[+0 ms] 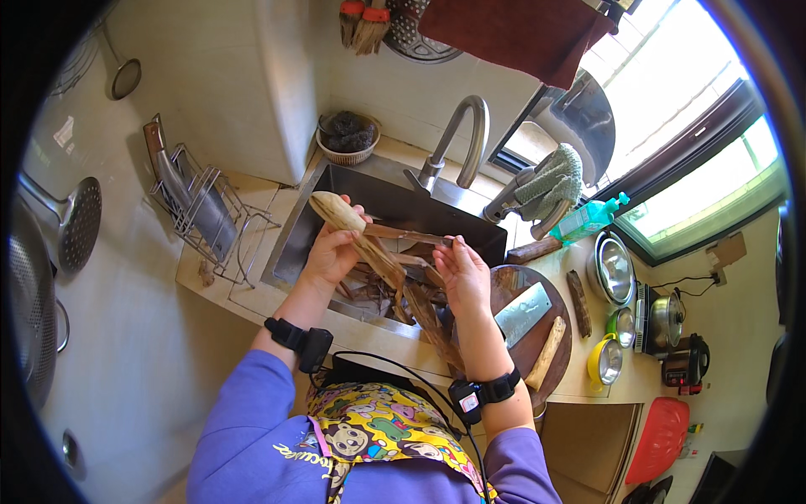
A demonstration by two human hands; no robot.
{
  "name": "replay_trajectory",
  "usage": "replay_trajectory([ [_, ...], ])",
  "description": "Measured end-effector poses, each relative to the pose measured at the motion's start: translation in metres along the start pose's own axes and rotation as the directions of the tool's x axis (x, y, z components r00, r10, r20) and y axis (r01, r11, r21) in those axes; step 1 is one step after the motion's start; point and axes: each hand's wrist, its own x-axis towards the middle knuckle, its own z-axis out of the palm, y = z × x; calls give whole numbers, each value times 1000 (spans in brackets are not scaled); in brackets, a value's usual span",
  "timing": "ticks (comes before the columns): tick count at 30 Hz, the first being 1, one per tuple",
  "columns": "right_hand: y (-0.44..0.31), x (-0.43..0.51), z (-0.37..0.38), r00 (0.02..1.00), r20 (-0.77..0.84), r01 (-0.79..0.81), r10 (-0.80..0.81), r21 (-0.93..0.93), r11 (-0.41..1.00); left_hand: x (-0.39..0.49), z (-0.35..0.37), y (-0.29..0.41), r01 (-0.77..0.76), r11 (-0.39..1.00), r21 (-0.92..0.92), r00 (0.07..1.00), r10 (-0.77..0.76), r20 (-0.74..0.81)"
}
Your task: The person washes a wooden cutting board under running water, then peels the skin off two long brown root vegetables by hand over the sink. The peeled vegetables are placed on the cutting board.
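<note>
My left hand (334,251) grips a long bamboo shoot (338,211) near its pale, bare upper end. Brown husk still wraps its lower part, and loose husk strips (433,322) hang down past the counter edge. Between the fingertips of my right hand (465,272) is the end of a thin husk strip (406,234), stretched across from the shoot. Both hands are over the steel sink (384,183), where torn brown husks (368,291) lie. Right of the sink, a cleaver (524,312) and a pale peeled shoot (546,354) rest on a round cutting board (530,351).
A curved faucet (473,142) rises behind the sink. Unpeeled shoots (578,303) and a green soap bottle (587,220) are at right, near metal bowls (612,268) and a yellow cup (605,363). A wire rack (217,208) with knives stands left. A cable runs between my wrist straps.
</note>
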Motion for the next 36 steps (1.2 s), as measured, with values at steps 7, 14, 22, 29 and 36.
replay_trajectory([
  [7,-16,0,-38,986,-148,74,-75,-14,997,9,9,17,-56,992,-114,995,65,74],
  [14,-29,4,-106,938,-314,167,-149,33,985,8,13,31,-134,981,-141,988,143,57],
  [22,-33,8,-113,957,-179,95,-228,-550,830,5,10,54,-181,978,-104,978,190,85],
  [29,38,14,-9,690,707,723,-151,-675,145,13,25,21,-57,995,76,995,51,88],
  [36,13,26,-19,825,562,546,-48,-774,320,8,10,34,53,920,389,989,5,-146],
])
